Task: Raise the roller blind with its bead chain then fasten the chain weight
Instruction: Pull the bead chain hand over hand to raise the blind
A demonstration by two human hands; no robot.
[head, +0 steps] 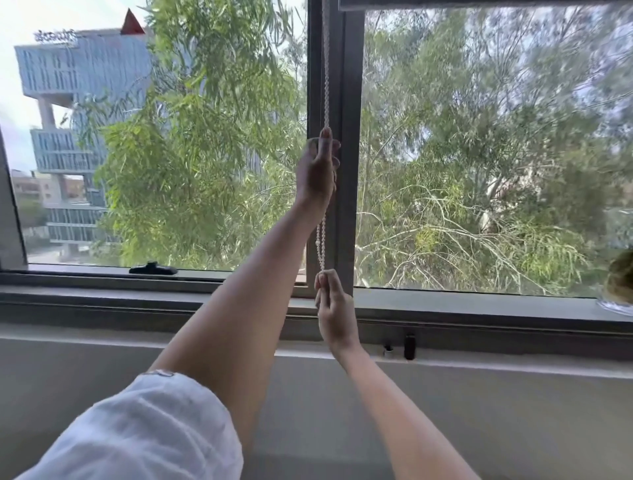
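A white bead chain (325, 68) hangs down the dark centre post of the window (337, 85). My left hand (317, 168) is raised and closed around the chain at mid height. Below it the chain (321, 240) runs on to my right hand (334, 308), which pinches its lower end just above the sill. The bottom edge of the roller blind (479, 4) shows as a dark bar at the top right. The chain weight is hidden; I cannot tell whether it is inside my right hand.
A grey window sill (137, 298) runs across the view. A black window handle (153, 268) lies on the left frame. Two small black fittings (409, 346) sit below the sill at right. A plant in a glass pot (621, 287) stands at the far right.
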